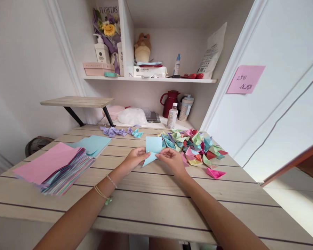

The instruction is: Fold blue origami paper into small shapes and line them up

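A light blue sheet of paper (153, 147), partly folded to a point at its lower end, lies at the middle of the wooden table (151, 205). My left hand (134, 159) pinches its left edge with closed fingers. My right hand (172, 159) pinches its right edge the same way. A stack of coloured paper (54, 166) with a pink sheet on top lies to the left. To the right sits a pile of folded paper shapes (195, 146) in several colours, with one pink folded piece (215, 172) apart from it.
Purple and teal folded pieces (120, 132) lie at the table's far side. Behind stand a red jug (170, 103), a water bottle (172, 116) and a plastic bag (132, 116). A small raised shelf (78, 101) juts out at left. A pink note (245, 79) sticks on the right wall.
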A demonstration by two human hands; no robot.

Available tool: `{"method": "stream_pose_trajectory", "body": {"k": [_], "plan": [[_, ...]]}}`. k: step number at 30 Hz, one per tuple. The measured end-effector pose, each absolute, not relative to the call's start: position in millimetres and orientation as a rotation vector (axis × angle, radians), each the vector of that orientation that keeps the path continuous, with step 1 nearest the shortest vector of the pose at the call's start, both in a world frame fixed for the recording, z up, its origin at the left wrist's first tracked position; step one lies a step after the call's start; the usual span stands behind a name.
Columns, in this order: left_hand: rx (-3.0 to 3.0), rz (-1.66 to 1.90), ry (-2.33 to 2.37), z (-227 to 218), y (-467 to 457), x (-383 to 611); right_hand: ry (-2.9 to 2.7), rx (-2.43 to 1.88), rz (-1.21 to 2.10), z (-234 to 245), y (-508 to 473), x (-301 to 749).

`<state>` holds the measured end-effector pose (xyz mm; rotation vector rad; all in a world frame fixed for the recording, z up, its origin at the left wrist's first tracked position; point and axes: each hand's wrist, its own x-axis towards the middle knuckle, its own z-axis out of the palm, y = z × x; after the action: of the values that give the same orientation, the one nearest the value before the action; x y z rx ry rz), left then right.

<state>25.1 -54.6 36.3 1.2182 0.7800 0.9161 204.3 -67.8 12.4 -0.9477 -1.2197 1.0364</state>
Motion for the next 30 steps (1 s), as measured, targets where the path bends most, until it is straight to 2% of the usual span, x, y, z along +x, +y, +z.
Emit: {"method": "stream_pose_trajectory", "body": {"k": [4,9,30], "plan": [[1.253,0.879,0.839,31.7,-52.6,23.9,-1.142,-0.894,1.082,14.3,-70.7,202.4],[1.336,0.997,0.838,31.5,-50.3,24.8,-1.081,-0.786,1.234,16.4,-73.6,198.5],[1.43,0.979,0.879,27.0,-47.8,26.6,-0.916,-0.807,1.25,13.2,-73.3,197.0]]}}
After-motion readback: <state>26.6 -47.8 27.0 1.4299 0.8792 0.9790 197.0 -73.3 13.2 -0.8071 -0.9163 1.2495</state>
